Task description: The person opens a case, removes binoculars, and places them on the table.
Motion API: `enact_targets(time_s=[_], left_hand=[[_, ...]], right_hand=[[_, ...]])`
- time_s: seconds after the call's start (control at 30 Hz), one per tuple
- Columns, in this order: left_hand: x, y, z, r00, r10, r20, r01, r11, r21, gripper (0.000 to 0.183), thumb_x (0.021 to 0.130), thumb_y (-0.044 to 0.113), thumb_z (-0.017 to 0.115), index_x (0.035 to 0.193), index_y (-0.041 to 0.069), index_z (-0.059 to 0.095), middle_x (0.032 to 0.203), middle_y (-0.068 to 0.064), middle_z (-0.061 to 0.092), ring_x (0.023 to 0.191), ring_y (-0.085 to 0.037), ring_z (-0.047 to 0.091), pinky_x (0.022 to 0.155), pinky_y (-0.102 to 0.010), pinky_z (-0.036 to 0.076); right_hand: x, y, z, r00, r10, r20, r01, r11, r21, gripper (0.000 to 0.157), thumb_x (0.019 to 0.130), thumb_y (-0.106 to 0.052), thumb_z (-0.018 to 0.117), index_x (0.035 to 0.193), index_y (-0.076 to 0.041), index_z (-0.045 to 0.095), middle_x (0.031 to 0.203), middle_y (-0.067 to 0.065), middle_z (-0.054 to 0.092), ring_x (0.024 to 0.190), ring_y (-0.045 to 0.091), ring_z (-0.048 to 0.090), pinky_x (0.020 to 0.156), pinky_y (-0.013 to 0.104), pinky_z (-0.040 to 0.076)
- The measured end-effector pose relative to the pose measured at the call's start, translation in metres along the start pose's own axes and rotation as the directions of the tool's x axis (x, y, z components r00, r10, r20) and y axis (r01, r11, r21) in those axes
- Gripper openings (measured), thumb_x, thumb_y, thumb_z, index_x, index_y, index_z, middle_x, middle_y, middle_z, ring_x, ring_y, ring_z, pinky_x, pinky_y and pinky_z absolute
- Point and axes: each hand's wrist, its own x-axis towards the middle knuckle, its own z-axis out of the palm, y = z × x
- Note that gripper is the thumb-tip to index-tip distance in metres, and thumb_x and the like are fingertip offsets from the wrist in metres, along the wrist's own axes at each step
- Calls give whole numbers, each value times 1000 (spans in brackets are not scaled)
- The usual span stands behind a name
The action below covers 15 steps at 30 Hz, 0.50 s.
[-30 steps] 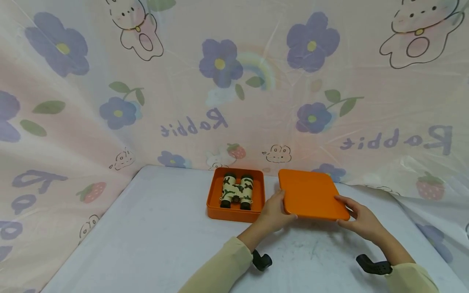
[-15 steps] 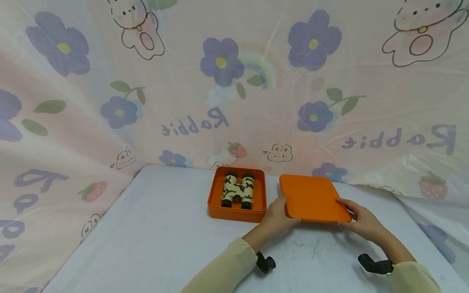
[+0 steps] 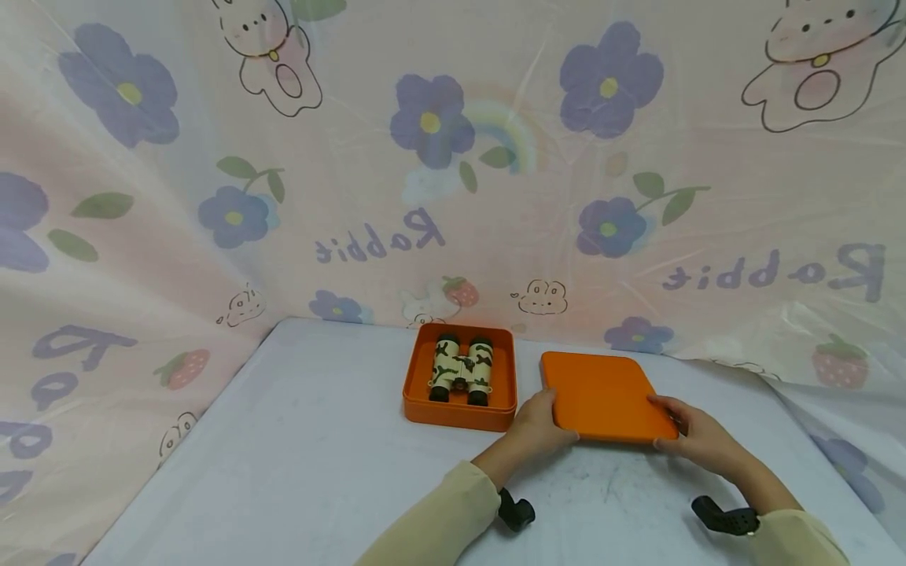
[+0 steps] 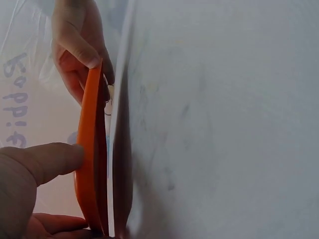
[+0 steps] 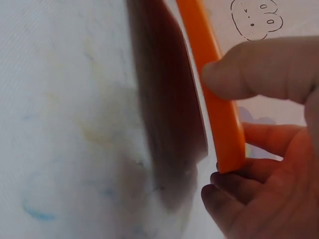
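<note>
An orange lid (image 3: pixel 602 397), square with rounded corners, lies between both hands, top face up and low over the table. My left hand (image 3: pixel 535 428) grips its left side near the front corner, thumb (image 4: pixel 60 159) on the edge. The right hand (image 3: pixel 701 444) holds the opposite front corner, its thumb (image 5: pixel 249 69) pressing the rim and fingers curling beneath. In both wrist views a dark gap shows under the lid edge. Left of it stands the open orange box (image 3: pixel 456 415), with camouflage binoculars (image 3: pixel 462 369) lying inside.
A white table (image 3: pixel 311 440) carries everything, with faint smudges in front of the lid. Behind and to the left hangs a curtain (image 3: pixel 488 204) printed with flowers and rabbits. Black wrist camera mounts (image 3: pixel 517 511) jut from both wrists.
Both hands have brought the lid down and slightly toward the person, closer to the table. The box and binoculars stay put; the head view shifts a little.
</note>
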Motion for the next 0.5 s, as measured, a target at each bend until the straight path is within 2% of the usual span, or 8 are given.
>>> enact_targets(time_s=[0.03, 0.17, 0.33, 0.5], left_hand=[[0, 0, 0, 1000, -9, 6, 9, 1000, -3, 66, 74, 28, 84, 130, 11, 53, 118, 2, 61, 103, -12, 57, 101, -31, 49], [2, -1, 0, 1000, -22, 20, 22, 1000, -1, 61, 74, 26, 83, 126, 11, 55, 115, 1, 62, 99, -12, 57, 99, -30, 50], [2, 0, 0, 998, -46, 34, 46, 999, -11, 59, 74, 23, 83, 125, 11, 55, 112, 1, 62, 95, -13, 56, 97, -31, 51], [2, 2, 1, 992, -111, 55, 113, 993, -29, 64, 76, 17, 81, 132, 11, 52, 123, -2, 60, 106, -17, 57, 103, -36, 48]], right_hand=[[0, 0, 1, 1000, 10, 8, -10, 1000, 4, 74, 80, -22, 75, 140, 6, 42, 142, 34, 42, 127, 52, 43, 100, 61, 39], [0, 0, 3, 999, 34, 29, -35, 999, 19, 75, 78, -22, 76, 139, 7, 42, 142, 35, 40, 128, 53, 40, 102, 63, 37], [1, 2, 4, 999, 26, 29, -26, 1000, 3, 75, 76, -21, 77, 137, 7, 45, 141, 35, 42, 127, 53, 41, 101, 63, 39], [3, 4, 7, 999, 26, 29, -26, 1000, 3, 75, 73, -19, 79, 135, 7, 45, 139, 35, 43, 125, 54, 43, 100, 64, 40]])
